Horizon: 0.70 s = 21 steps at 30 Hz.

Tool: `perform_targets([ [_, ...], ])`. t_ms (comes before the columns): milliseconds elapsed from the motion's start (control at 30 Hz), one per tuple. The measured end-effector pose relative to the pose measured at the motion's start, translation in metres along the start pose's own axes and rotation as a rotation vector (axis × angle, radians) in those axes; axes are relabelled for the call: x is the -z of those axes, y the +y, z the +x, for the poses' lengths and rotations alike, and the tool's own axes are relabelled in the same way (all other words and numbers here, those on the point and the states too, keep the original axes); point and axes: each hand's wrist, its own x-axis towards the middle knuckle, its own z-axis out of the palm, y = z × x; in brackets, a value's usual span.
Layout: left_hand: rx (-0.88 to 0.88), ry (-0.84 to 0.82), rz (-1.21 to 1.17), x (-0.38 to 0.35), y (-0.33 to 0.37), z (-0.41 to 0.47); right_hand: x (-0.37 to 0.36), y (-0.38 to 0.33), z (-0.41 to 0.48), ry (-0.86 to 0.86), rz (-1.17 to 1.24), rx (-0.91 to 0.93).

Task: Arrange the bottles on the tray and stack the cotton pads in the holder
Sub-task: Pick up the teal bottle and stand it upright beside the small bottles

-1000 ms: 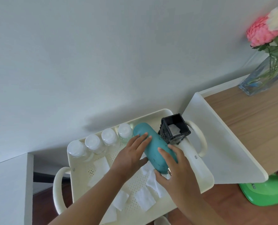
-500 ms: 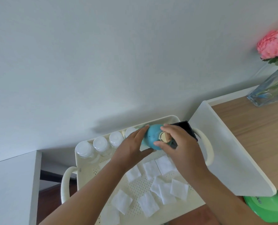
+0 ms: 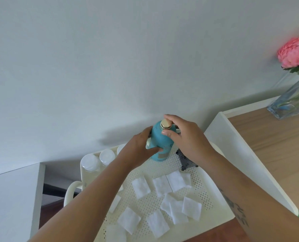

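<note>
1. A teal rounded bottle with a gold cap (image 3: 160,144) stands upright on the cream perforated plastic tray (image 3: 213,203), near the middle of the tray's far edge.
2. The left hand (image 3: 138,151) is curled around the left side of the teal bottle's body, thumb laid across the front, so it has hold of the bottle.
3. The right hand (image 3: 185,138) grips the top of the same bottle: one fingertip rests behind the gold cap and the thumb presses on the shoulder just below it.
4. Small clear plastic bottles with white round lids (image 3: 99,159) stand in a row along the tray's far edge, running from its far-left corner toward the teal bottle; the ones nearest the bottle are partly hidden by the left hand.
5. A black lattice-sided square holder (image 3: 187,162) sits just right of the teal bottle near the tray's far-right corner, mostly hidden behind the right wrist; its contents cannot be seen.
6. White square cotton pads (image 3: 162,201) lie scattered flat over the middle and near half of the tray, several overlapping one another near the right side.
7. A clear glass vase with pink flowers (image 3: 291,102) stands on a wooden shelf top (image 3: 271,137) to the right of the tray, against the wall.
</note>
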Motion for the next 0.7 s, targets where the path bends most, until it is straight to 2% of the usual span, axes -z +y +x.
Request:
perform_targets([
  [333,-0.003,0.045,-0.109,0.0,0.001,-0.005,-0.005,0.002,0.002,0.026,0.039,0.007],
  [600,-0.006,-0.002,-0.116,0.004,0.0,-0.002,-0.01,0.005,-0.003,0.051,0.048,0.016],
  [700,0.002,0.029,-0.129,0.001,0.001,-0.005,-0.013,0.015,-0.018,0.128,0.004,0.025],
])
